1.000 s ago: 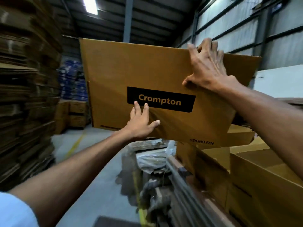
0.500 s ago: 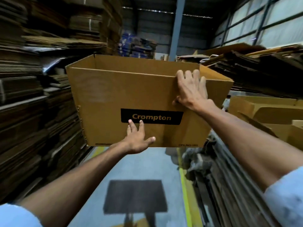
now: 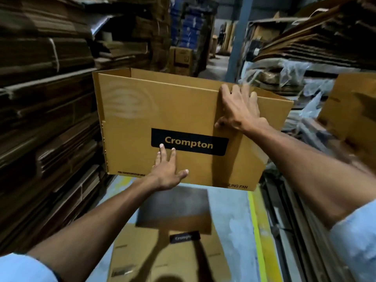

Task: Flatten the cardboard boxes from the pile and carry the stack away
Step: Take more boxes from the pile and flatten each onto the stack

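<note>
An open cardboard box (image 3: 183, 119) held in the air: right hand (image 3: 240, 108) grips its top rim, left hand (image 3: 166, 171) spread flat against its front, above a flattened box (image 3: 158, 257) on the floor.

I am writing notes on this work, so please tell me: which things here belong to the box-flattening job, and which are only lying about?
In the job:
- open Crompton box, held by left hand and right hand
- flattened box on the floor

Lying about:
- cardboard stacks at left
- blue cartons
- plastic wrap at right

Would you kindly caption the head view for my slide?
Left hand and right hand hold an open Crompton box above a flattened box.
</note>
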Action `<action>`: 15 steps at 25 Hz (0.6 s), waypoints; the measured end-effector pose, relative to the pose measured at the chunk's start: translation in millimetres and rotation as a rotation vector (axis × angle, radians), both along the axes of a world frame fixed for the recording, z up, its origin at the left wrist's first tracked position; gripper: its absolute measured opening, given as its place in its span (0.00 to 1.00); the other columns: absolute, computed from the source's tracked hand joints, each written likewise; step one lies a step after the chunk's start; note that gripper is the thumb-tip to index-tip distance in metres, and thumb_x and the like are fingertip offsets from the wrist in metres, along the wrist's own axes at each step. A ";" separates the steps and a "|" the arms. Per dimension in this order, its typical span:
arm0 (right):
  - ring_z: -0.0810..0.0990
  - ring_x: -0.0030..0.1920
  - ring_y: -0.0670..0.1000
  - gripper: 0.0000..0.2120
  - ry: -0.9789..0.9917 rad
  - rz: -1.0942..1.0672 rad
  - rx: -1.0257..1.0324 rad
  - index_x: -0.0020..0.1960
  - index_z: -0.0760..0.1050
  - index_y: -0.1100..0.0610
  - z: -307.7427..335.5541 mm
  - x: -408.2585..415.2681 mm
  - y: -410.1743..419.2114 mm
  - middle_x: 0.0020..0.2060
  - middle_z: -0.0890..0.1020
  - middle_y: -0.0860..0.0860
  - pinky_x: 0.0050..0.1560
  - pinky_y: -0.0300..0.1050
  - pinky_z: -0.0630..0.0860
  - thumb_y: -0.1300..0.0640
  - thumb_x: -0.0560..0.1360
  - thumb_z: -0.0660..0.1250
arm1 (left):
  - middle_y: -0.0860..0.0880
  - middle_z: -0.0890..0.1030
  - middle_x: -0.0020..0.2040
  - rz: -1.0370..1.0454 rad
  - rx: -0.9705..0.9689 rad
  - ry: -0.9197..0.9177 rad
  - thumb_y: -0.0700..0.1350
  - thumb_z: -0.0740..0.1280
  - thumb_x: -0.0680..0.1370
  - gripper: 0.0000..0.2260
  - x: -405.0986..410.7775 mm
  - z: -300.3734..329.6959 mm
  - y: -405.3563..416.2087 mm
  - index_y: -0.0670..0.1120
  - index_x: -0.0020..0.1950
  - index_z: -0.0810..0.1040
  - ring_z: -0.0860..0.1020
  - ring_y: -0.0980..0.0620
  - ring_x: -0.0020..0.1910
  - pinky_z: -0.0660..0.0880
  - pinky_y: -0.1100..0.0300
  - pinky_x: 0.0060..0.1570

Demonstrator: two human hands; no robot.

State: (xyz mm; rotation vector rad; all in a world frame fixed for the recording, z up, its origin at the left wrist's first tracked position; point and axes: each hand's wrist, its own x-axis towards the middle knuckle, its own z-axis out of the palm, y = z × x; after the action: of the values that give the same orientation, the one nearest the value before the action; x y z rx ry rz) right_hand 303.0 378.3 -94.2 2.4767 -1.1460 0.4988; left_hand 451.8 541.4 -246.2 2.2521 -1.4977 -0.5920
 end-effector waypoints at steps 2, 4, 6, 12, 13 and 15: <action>0.68 0.60 0.61 0.43 0.037 0.017 0.036 0.63 0.62 0.55 -41.8 9.6 9.2 0.59 0.74 0.60 0.55 0.60 0.68 0.40 0.60 0.82 | 0.41 0.25 0.76 0.013 0.048 0.024 0.61 0.60 0.81 0.42 4.8 -42.6 18.4 0.47 0.81 0.36 0.35 0.39 0.79 0.46 0.43 0.77; 0.68 0.58 0.59 0.43 0.065 0.035 0.084 0.63 0.63 0.54 -83.4 17.2 12.6 0.58 0.73 0.59 0.52 0.57 0.67 0.39 0.59 0.82 | 0.42 0.25 0.76 0.018 0.105 0.036 0.62 0.60 0.81 0.42 7.7 -81.0 33.5 0.47 0.81 0.35 0.36 0.39 0.79 0.47 0.42 0.78; 0.68 0.57 0.58 0.43 0.105 0.064 0.133 0.63 0.63 0.55 -124.8 26.1 12.3 0.57 0.74 0.59 0.51 0.56 0.68 0.38 0.59 0.81 | 0.42 0.27 0.77 0.018 0.175 0.060 0.62 0.59 0.82 0.42 7.7 -115.4 45.6 0.47 0.81 0.34 0.36 0.39 0.79 0.48 0.41 0.78; 0.68 0.55 0.58 0.43 0.218 0.157 0.266 0.64 0.63 0.56 -255.2 48.2 0.3 0.57 0.74 0.60 0.52 0.56 0.70 0.39 0.61 0.80 | 0.40 0.32 0.78 0.093 0.343 0.082 0.63 0.57 0.81 0.42 7.2 -218.4 55.8 0.45 0.80 0.34 0.38 0.38 0.79 0.46 0.43 0.77; 0.68 0.55 0.58 0.42 0.236 0.171 0.282 0.64 0.63 0.56 -275.9 49.7 -1.4 0.57 0.75 0.60 0.52 0.56 0.70 0.39 0.61 0.80 | 0.39 0.33 0.79 0.114 0.359 0.087 0.63 0.57 0.81 0.42 7.1 -238.3 55.9 0.45 0.80 0.34 0.38 0.38 0.79 0.47 0.43 0.77; 0.69 0.55 0.58 0.43 0.269 0.205 0.310 0.65 0.63 0.56 -321.5 52.4 -6.8 0.57 0.75 0.60 0.53 0.56 0.70 0.38 0.61 0.80 | 0.39 0.34 0.80 0.161 0.399 0.111 0.63 0.59 0.81 0.43 3.3 -282.6 55.3 0.45 0.81 0.35 0.39 0.38 0.80 0.47 0.43 0.77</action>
State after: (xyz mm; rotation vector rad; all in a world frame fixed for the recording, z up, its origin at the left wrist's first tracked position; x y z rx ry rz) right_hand 355.3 371.4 -415.7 2.8360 -0.9249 0.0332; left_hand 455.2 596.7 -528.8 2.5517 -1.2126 -1.0217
